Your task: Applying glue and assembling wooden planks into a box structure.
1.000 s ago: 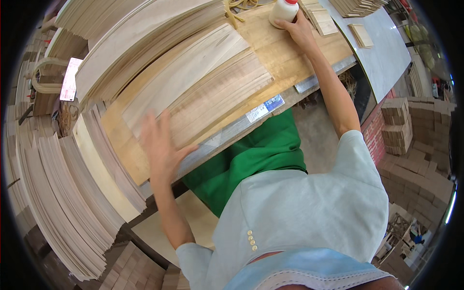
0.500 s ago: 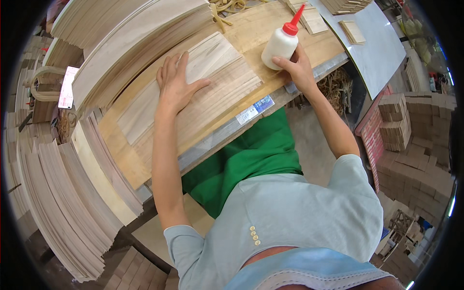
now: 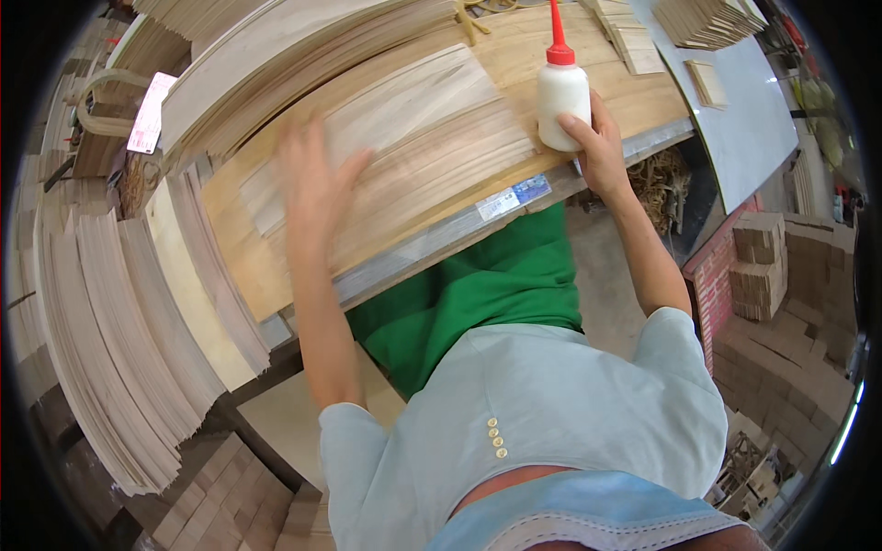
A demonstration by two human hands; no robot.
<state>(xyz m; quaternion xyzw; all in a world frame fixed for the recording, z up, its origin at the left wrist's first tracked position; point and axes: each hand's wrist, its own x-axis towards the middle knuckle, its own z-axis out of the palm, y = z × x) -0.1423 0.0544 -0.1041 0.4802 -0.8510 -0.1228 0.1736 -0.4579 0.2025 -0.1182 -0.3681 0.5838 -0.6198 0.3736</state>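
A white squeeze bottle [image 3: 563,99] with a red cap and long red pointed nozzle stands nearly upright over the right part of the bench. My right hand [image 3: 602,147] is wrapped round its lower side, thumb across the front. Thin pale wooden boards [image 3: 441,110] lie flat side by side on a yellowish wooden worktop [image 3: 237,266]. Over their left end is my left hand [image 3: 317,184], smeared by motion, with its thumb apart from the fingers and nothing seen in it. Whether it touches the boards I cannot tell.
Tall stacks of thin wood sheets [image 3: 276,87] border the worktop's far side, and more stacks [image 3: 110,340] stand at left. Small wood pieces [image 3: 634,46] lie at its far right. A grey-white panel [image 3: 740,129] adjoins on the right. Wooden blocks [image 3: 758,262] are piled beyond.
The bottle has turned from leaning right to nearly upright in my right hand. My left hand, sharp and resting on the boards before, now blurs and has shifted slightly. The view has shifted too.
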